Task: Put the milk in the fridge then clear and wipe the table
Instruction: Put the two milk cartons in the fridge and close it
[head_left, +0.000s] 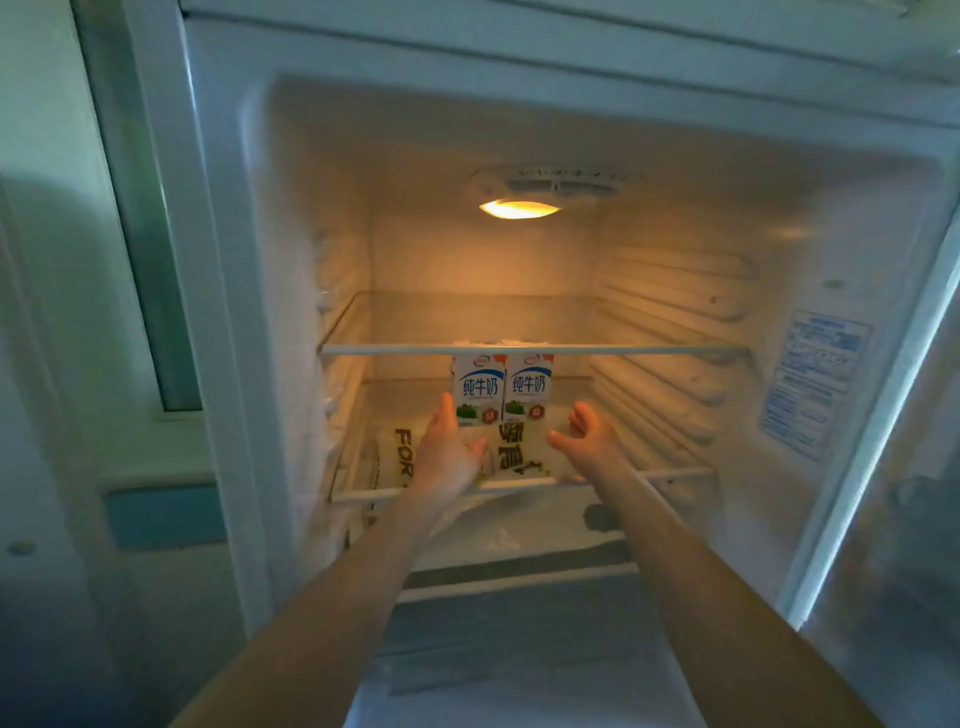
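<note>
risk of tipping either milk carton (478, 389) if drawn back carelessly: standing tall and narrow on what looks like a soft printed bag (511, 447), not on bare glass, so liable to rock under a brush from a thumb or wrist. also tight overhead, with tops right up against the upper shelf (535, 349), leaving little room to lift or shift. door open, fridge (779, 218) lamp (519, 209) lit, cold escaping while lingering. table part of the job out of view here, judged not yet begun. two cartons side by side, touching, upright, on the middle shelf (675, 474) toward the centre and back. left hand (448, 452) just beside the left carton's lower left corner, fingers loosely spread, thumb out toward the bag, fingertips at or very near the carton's edge; contact hard to confirm, no wrap around it. right hand (587, 434) just right of the second milk carton (529, 387), palm turned inward, fingers curled but parted, holding nothing, a small gap visible between it and the carton. both empty-handed, flanking the pair low down, as if steadying or letting go.
</note>
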